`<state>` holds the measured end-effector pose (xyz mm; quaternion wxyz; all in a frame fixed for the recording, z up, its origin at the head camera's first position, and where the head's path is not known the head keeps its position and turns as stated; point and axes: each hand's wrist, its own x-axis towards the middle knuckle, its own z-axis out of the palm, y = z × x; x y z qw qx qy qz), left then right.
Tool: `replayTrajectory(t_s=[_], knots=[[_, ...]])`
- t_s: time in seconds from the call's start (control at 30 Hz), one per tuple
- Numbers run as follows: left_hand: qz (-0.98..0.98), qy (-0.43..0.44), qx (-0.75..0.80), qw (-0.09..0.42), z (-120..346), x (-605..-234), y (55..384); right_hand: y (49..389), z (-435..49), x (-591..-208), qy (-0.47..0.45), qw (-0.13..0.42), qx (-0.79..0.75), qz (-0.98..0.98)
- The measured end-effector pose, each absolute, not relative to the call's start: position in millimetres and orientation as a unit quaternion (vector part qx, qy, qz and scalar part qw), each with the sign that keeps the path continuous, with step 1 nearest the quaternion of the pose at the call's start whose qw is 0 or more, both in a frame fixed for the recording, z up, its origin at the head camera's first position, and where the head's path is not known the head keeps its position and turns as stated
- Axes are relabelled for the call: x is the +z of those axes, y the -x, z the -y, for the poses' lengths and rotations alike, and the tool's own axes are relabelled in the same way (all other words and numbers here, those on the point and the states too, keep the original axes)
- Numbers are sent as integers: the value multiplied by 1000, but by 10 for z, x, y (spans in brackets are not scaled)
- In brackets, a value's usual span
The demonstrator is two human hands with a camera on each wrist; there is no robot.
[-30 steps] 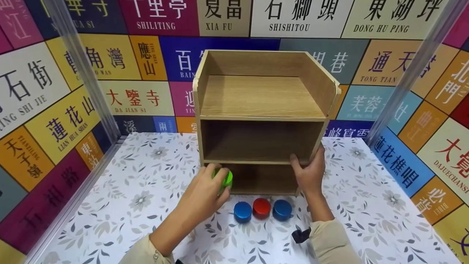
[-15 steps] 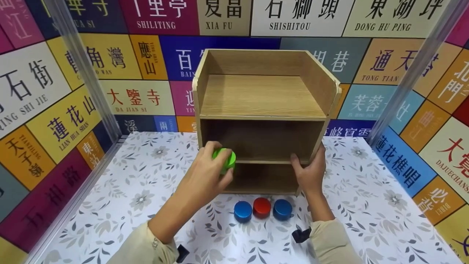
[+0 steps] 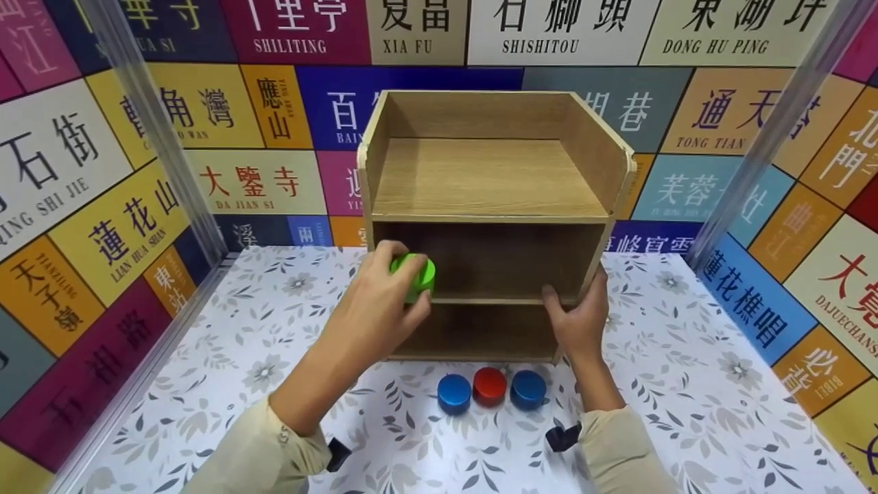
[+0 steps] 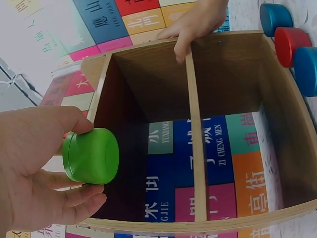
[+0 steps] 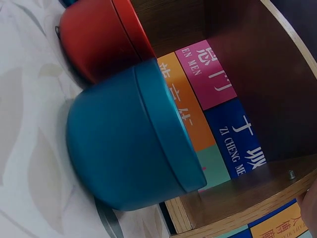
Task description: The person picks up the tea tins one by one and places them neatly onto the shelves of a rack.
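Note:
My left hand (image 3: 363, 309) grips a small bright green round tin (image 4: 94, 157), thumb on one side and fingers on the other. The tin is in front of the left part of the middle compartment of a wooden shelf unit (image 3: 473, 175). My right hand (image 3: 583, 326) holds the unit's right side, its thumb at the front edge of the middle board (image 4: 195, 134) and its fingers round the outer face. A blue tin (image 3: 454, 394), a red tin (image 3: 490, 387) and another blue tin (image 5: 129, 139) stand in a row before the unit.
Leaf-patterned white cloth (image 3: 267, 329) covers the table. Panels printed with place names (image 3: 254, 182) stand behind and at both sides, with clear corner posts (image 3: 175, 137). A black strap end (image 3: 562, 437) hangs from the right sleeve.
My left hand has lifted the green tin from the lower compartment's level to the middle compartment's level. The right hand stays on the shelf unit, and the tins in the row have not moved.

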<state>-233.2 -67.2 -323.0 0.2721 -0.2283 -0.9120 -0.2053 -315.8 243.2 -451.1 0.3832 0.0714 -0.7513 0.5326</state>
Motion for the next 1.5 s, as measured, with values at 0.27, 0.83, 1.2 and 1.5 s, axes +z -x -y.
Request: replayTrajectory(t_s=[0.27, 0.83, 1.2, 1.5], knots=[[905, 230, -203, 296, 665, -3034, 2390, 3135, -2411, -4497, -73, 399, 535, 741], [891, 224, -229, 322, 615, -2640, 2620, 3146, -2430, -4492, -84, 396, 534, 742], [883, 210, -239, 344, 555, -2530, 2796, 3360, -2550, -4729, -75, 404, 528, 743], [889, 194, -242, 336, 537, -2601, 2884, 3431, -2620, -4798, -88, 408, 520, 745]])
